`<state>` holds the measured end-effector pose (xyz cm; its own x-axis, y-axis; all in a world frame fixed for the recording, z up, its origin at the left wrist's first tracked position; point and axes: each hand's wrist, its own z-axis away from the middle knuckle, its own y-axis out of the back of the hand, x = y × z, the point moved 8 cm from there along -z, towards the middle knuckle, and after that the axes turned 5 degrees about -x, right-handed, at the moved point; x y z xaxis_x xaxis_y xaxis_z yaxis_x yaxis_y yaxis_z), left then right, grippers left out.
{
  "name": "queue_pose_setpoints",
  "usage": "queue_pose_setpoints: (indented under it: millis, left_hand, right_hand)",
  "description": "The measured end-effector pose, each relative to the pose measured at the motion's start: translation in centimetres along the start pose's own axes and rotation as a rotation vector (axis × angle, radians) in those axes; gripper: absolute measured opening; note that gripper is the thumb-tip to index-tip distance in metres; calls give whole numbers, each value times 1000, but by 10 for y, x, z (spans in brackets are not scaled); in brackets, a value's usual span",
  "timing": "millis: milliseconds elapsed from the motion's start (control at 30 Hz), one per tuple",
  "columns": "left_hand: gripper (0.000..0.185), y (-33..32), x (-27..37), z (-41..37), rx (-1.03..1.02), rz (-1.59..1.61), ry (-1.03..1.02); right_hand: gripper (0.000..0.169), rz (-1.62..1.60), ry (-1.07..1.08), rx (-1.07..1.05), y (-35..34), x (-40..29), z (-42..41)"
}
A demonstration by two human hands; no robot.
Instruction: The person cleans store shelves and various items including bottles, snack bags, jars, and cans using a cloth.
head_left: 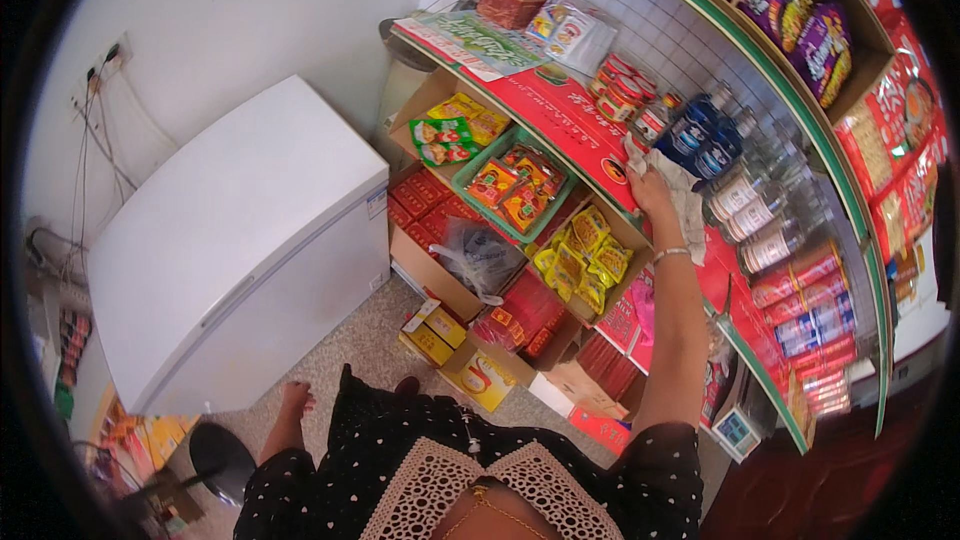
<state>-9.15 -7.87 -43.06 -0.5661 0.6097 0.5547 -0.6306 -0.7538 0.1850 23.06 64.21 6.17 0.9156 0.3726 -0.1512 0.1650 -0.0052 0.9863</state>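
My right hand [651, 193] reaches out to the shelf and grips a crumpled whitish cloth [681, 191], which lies against the red shelf liner [559, 109]. Close beyond the cloth stand blue glass bottles [694, 131], clear bottles with pale labels [739, 202], and red-lidded jars [622, 94]. On the wrist is a bracelet. Below that forearm sits a cardboard box of yellow snack packets [589, 259]. My left hand [298, 399] hangs low beside the white chest freezer [255, 240], with its fingers partly curled; nothing is seen in it.
A green basket of packets [517, 184] and a box with green and yellow bags [450, 135] fill the lower shelf. Cartons [439, 334] stand on the speckled floor [352, 330]. Cans [799, 289] line the right side, under an upper shelf edge [814, 105]. Cords [97, 112] hang left.
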Motion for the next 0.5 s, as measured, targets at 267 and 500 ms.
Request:
queue_pose_setpoints:
  millis: [267,500]
  left_hand:
    - [20,-34,-176,89,65,189,323]
    - [22,-111,-128,56,-85,-45,182]
  right_hand:
    - [72,-72,302,-140,-32,-50,-49]
    - [72,-377,355,-295,-18,23,1]
